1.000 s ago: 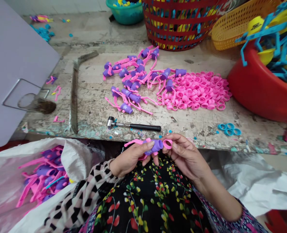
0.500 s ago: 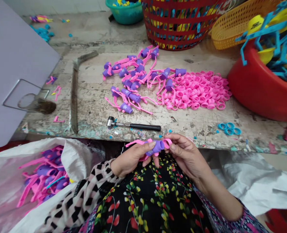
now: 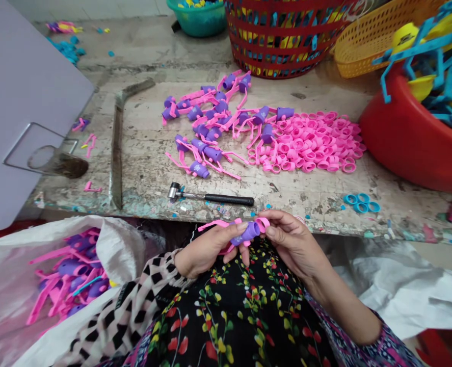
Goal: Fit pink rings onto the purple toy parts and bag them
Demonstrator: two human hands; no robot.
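Note:
My left hand (image 3: pixel 214 243) is closed around a purple plastic toy body (image 3: pixel 246 233) with pink limbs, held over my lap at the bench's front edge. Between the thumb and fingers of my right hand (image 3: pixel 290 234) is a pink ring (image 3: pixel 263 224). The ring is right at the open end of the purple body; whether it sits over the rim I cannot tell. Beyond my hands lie a pile of pink rings (image 3: pixel 313 145) and a cluster of purple and pink toy bodies (image 3: pixel 210 114). A small hammer (image 3: pixel 226 199) rests on the bench just ahead.
A bent metal bar (image 3: pixel 116 148) is on the bench at left. A red basin (image 3: pixel 409 142) and a red basket (image 3: pixel 283 46) stand right and back. Several blue rings (image 3: pixel 361 203) lie near the front edge. A white sack (image 3: pixel 118 250) holding toy bodies is at lower left.
My right hand has shifted the pink ring slightly left, closer against the end of the purple toy body. My left hand keeps its hold.

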